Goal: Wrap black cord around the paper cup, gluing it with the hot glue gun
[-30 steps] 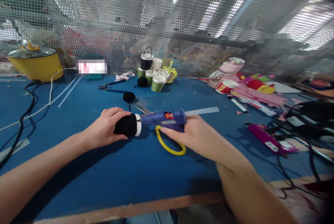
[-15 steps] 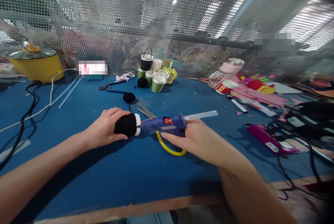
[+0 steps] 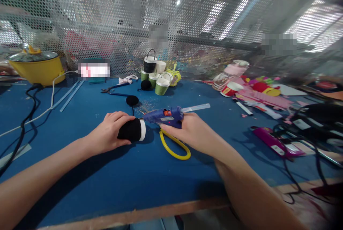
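From my feed, the left hand (image 3: 107, 131) is closed around a black cup (image 3: 130, 130) turned on its side, fingers over the top and thumb along the near side, with the white rim (image 3: 143, 130) facing right. The right hand (image 3: 193, 130) is wrapped about the blue glue gun (image 3: 166, 118), its thumb stretched forward; the handle and most of the other fingers are hidden, so I can't tell how hard the trigger is pressed. I have the nozzle at the rim's upper edge, though I can't tell whether they touch. A clear glue stick (image 3: 197, 108) juts from the gun's rear.

Both bare forearms reach in from the lower corners, angled toward each other over the blue table (image 3: 134, 183). Yellow-handled scissors (image 3: 177, 153) lie partly beneath the gun. Just beyond the cup sits a black ball (image 3: 132, 100), and farther back stand green cups (image 3: 162, 87).
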The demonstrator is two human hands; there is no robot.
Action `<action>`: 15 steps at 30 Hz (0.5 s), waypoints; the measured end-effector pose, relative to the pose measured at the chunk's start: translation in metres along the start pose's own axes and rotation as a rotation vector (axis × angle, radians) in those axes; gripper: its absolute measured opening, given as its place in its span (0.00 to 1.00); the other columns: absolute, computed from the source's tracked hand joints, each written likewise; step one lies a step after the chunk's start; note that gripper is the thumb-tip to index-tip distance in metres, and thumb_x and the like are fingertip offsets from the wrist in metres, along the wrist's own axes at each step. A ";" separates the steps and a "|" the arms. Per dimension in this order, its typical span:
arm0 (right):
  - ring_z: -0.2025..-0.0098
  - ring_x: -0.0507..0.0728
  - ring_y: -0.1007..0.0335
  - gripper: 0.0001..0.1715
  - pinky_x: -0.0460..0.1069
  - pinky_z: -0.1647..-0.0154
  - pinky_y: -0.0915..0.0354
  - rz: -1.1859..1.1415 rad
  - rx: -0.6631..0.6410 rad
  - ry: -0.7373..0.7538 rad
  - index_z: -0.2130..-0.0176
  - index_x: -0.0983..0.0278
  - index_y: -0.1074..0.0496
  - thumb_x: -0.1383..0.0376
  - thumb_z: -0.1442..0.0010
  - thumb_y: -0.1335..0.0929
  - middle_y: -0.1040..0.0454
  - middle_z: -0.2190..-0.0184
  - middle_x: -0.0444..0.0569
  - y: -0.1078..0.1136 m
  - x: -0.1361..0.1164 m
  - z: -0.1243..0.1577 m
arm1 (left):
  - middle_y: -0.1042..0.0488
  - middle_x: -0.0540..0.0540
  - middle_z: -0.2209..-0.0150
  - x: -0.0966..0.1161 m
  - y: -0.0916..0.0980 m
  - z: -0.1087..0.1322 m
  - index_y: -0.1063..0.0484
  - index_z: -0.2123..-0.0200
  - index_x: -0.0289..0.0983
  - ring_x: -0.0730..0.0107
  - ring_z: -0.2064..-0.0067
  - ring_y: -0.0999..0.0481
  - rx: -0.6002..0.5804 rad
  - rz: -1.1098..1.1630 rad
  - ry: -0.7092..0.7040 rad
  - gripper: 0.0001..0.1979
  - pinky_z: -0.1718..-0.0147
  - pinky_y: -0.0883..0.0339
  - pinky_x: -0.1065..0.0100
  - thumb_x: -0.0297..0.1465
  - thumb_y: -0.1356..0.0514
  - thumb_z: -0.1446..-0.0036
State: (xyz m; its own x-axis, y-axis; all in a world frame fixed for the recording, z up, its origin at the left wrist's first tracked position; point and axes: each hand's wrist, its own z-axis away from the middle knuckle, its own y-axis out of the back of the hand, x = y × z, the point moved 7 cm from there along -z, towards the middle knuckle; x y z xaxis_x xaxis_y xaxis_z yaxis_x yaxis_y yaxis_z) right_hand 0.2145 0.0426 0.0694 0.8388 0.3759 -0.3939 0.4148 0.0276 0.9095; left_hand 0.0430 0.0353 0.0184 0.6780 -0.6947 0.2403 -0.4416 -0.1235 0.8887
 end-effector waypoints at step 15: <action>0.78 0.49 0.34 0.07 0.44 0.76 0.38 -0.444 0.127 -0.230 0.72 0.65 0.34 0.64 0.52 0.32 0.28 0.77 0.45 0.000 0.063 -0.037 | 0.33 0.37 0.52 -0.001 0.000 -0.002 0.40 0.50 0.35 0.52 0.51 0.35 -0.025 -0.009 0.045 0.28 0.55 0.41 0.53 0.33 0.36 0.55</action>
State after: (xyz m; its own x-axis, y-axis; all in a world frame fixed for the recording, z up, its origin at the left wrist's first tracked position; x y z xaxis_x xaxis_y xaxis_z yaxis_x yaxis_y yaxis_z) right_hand 0.2537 0.1007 0.0493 0.6221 0.1396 -0.7704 0.7760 0.0205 0.6304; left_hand 0.0433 0.0375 0.0190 0.7079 -0.6611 0.2487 -0.4206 -0.1117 0.9004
